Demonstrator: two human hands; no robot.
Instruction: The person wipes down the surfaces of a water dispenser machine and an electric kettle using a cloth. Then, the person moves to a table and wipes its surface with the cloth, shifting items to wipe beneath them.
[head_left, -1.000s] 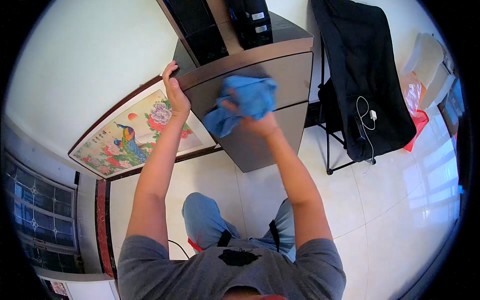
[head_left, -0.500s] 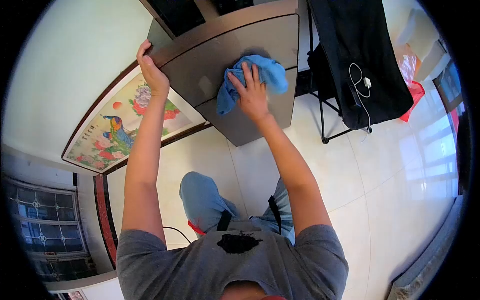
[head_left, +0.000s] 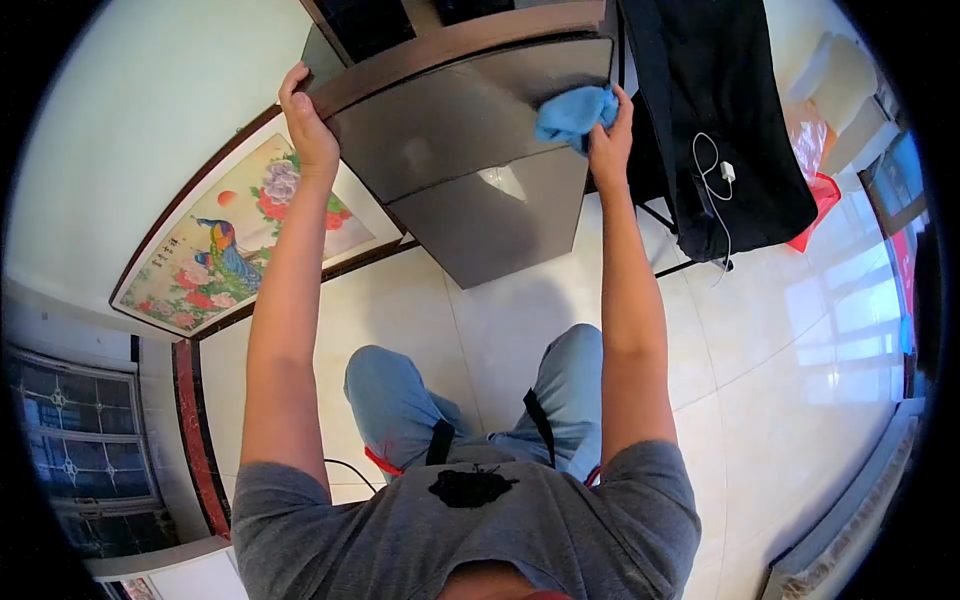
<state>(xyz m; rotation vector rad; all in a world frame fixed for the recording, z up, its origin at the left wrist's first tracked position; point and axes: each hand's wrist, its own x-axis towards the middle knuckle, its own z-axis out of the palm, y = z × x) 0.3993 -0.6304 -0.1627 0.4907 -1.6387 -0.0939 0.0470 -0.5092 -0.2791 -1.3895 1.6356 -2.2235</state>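
A grey-brown cabinet [head_left: 480,215] with a seam across its smooth front stands before me. My left hand [head_left: 312,135] rests against its upper left edge, with the fingers extended along the side and partly hidden. At the right edge of the front, my right hand [head_left: 612,145] grips a bunched blue cloth [head_left: 572,115], which touches the panel. The fingers of that hand curl around the cabinet's right edge. A pale reflection shows on the panel below the seam.
A framed peacock-and-flower picture [head_left: 245,235] leans at the left wall. Close on the right is a black folding chair [head_left: 735,190] with a white cable and charger [head_left: 727,172] on it. Behind it lies a red plastic bag [head_left: 820,210]. Pale tiles [head_left: 660,440] cover the floor.
My right hand has slid the blue cloth up and to the right, from the middle of the front to its right edge. My left hand stays at the left edge.
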